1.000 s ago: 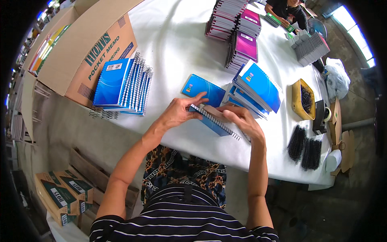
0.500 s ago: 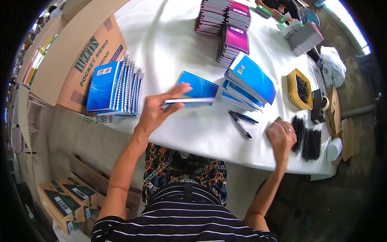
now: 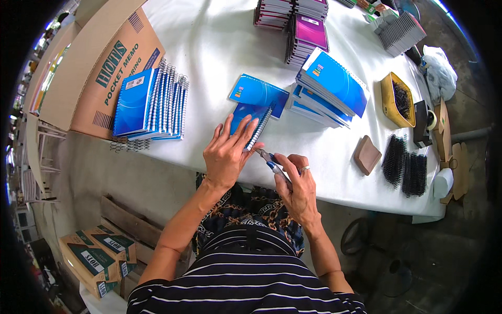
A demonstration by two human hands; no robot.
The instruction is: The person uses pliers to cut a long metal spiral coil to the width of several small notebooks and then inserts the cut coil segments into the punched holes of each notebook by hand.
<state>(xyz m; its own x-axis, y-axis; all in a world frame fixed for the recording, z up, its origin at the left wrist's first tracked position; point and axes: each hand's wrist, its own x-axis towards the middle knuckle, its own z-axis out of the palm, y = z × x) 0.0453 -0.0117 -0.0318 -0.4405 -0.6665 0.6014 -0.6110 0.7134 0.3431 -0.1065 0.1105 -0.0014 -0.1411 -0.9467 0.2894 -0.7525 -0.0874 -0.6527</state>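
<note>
My left hand (image 3: 226, 152) lies flat on a blue spiral-bound notebook (image 3: 252, 117) near the front edge of the white table (image 3: 219, 47), holding it down. My right hand (image 3: 298, 183) grips blue-handled pliers (image 3: 270, 159) whose tip points at the lower end of the notebook's wire spiral. Another blue notebook (image 3: 257, 90) lies just behind it.
A row of bound blue notebooks (image 3: 149, 102) leans against a cardboard box (image 3: 102, 63) at left. Stacks of blue (image 3: 329, 86) and purple notebooks (image 3: 308, 31) stand behind. A yellow tray (image 3: 396, 99), black wire coils (image 3: 405, 165) and a brown block (image 3: 367, 154) sit at right.
My right hand came back from the table's right side holding pliers and now meets the notebook. My left hand has laid the notebook flat near the front edge.
</note>
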